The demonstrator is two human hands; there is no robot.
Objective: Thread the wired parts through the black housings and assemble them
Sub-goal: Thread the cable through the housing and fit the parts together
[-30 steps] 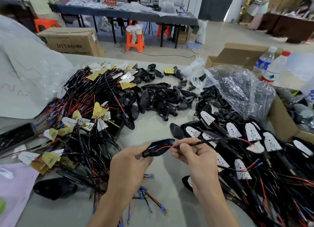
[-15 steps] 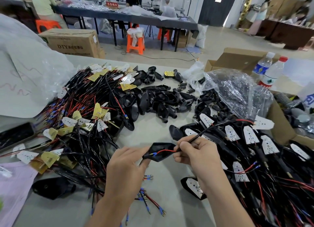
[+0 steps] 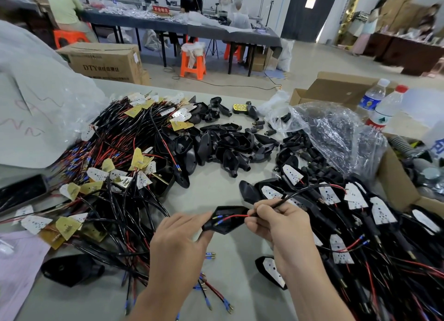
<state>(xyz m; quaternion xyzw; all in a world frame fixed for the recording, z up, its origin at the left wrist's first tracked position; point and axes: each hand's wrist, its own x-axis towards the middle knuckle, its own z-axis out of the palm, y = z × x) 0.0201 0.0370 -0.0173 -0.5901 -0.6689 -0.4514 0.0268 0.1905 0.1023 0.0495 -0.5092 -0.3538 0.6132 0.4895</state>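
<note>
My left hand (image 3: 179, 242) holds a black housing (image 3: 227, 219) above the table, its open side toward me. My right hand (image 3: 280, 222) pinches a black sheathed cable (image 3: 298, 194) whose red and black leads with blue-sleeved tips (image 3: 217, 221) lie inside the housing. The cable arcs up and right to a white perforated board (image 3: 353, 195). Loose wired parts (image 3: 115, 167) are heaped at the left. Empty black housings (image 3: 225, 143) lie in the middle. Assembled units (image 3: 374, 224) pile up at the right.
A clear plastic bag (image 3: 336, 133) of small black parts sits at the back right beside a cardboard box (image 3: 396, 176) and two water bottles (image 3: 384, 106). A large plastic sheet (image 3: 36, 104) covers the left. A phone (image 3: 21, 191) lies at the left edge.
The white board on the cable has lifted off the right pile and swung up. My right hand has fed the leads further into the housing.
</note>
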